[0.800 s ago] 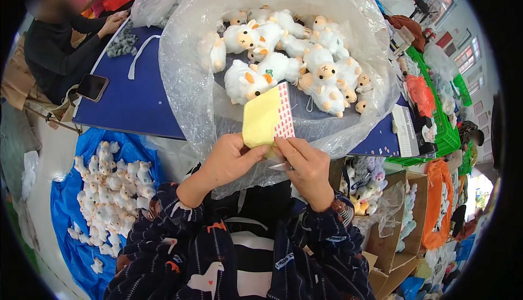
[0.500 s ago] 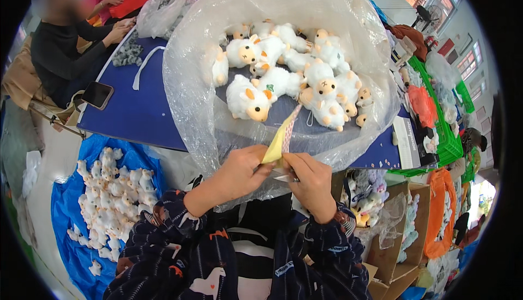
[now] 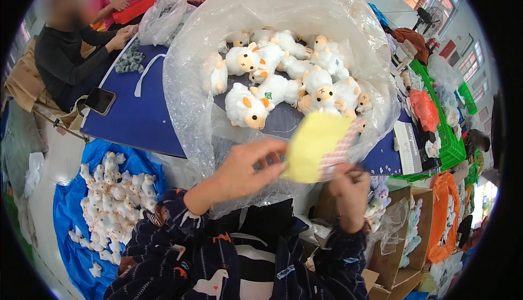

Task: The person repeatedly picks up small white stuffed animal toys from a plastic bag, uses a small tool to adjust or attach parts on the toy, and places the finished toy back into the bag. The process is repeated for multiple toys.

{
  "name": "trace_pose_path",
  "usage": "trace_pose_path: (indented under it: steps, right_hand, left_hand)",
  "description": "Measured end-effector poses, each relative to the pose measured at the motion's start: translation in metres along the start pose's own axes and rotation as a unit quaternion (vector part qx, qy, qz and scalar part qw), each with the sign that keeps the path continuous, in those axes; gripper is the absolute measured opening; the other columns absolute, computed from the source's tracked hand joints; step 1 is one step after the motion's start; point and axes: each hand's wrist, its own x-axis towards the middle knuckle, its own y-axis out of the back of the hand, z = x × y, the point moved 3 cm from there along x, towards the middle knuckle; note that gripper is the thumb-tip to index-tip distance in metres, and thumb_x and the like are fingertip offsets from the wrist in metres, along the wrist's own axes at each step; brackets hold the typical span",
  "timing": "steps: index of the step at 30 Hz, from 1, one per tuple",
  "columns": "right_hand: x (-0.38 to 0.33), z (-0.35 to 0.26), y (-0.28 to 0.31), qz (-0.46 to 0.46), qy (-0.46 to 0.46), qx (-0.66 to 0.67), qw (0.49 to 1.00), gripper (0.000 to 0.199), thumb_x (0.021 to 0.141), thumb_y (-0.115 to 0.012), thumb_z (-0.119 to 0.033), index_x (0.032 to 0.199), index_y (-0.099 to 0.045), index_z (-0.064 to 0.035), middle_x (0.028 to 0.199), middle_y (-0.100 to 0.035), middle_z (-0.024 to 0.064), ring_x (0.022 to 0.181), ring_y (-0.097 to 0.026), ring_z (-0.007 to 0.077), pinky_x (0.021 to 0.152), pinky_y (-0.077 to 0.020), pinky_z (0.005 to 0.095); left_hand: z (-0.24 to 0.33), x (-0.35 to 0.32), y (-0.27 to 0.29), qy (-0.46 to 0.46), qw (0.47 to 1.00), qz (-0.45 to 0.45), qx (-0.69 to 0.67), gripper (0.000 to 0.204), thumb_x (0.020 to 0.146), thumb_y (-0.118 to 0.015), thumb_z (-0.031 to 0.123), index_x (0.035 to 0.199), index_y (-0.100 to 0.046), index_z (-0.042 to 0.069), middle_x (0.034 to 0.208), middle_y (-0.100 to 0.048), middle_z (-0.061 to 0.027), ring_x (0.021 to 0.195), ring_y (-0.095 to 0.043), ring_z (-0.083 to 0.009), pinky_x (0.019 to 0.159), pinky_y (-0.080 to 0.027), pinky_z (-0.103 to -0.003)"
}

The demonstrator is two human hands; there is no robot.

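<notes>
A blue-topped table (image 3: 136, 123) runs across the far half of the scene, with a co-worker (image 3: 65, 55) in a dark top seated at its far left. On the table's middle sits a wide clear plastic bag (image 3: 188, 98), its mouth spread towards the near side. To the near left, a blue plastic sheet (image 3: 68, 213) lies on the floor under a heap of small white plush animals (image 3: 111, 199). A cardboard box (image 3: 392, 240) stands at the near right; beyond it is a green plastic crate (image 3: 449, 150).

The left hand (image 3: 239, 169) has thumb and fingers parted beside the left edge of a yellow sheet (image 3: 310, 147); whether they touch it I cannot tell. The right hand (image 3: 348, 196), blurred, grasps the sheet by its near right corner. The sheet is raised over the bag's near side, a red-and-white patterned strip along its right. Just beyond lie white plush sheep (image 3: 245, 106) with orange ears inside the bag. A smartphone (image 3: 100, 100) rests near the table's left edge.
</notes>
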Motion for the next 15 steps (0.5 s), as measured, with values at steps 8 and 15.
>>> trace_pose_path:
  steps: [8,15]
  right_hand:
    - [0.094,0.024,0.195,0.252,0.049,0.011,0.967,0.017,0.08,-0.064,-0.015,0.071,-0.057,-0.0034,0.053,-0.043,-0.0038,0.044,-0.037,0.0068,0.043,-0.0305,0.0235]
    - [0.084,0.012,0.195,0.378,0.387,-0.492,0.682,0.022,0.082,-0.061,-0.014,0.094,-0.064,0.0047,0.074,-0.064,0.0056,0.058,-0.054,0.0127,0.057,-0.0443,0.0264]
  left_hand:
    - [-0.032,0.024,0.041,-0.116,0.92,0.179,0.329,0.064,0.067,-0.073,0.013,0.124,-0.046,0.007,0.121,-0.051,-0.0139,0.115,-0.043,-0.0332,0.097,-0.037,-0.04]
    - [-0.047,0.026,0.051,0.005,0.981,0.196,-0.003,0.06,0.069,-0.069,0.009,0.123,-0.045,0.006,0.115,-0.053,-0.0101,0.109,-0.05,-0.0226,0.095,-0.039,-0.035]
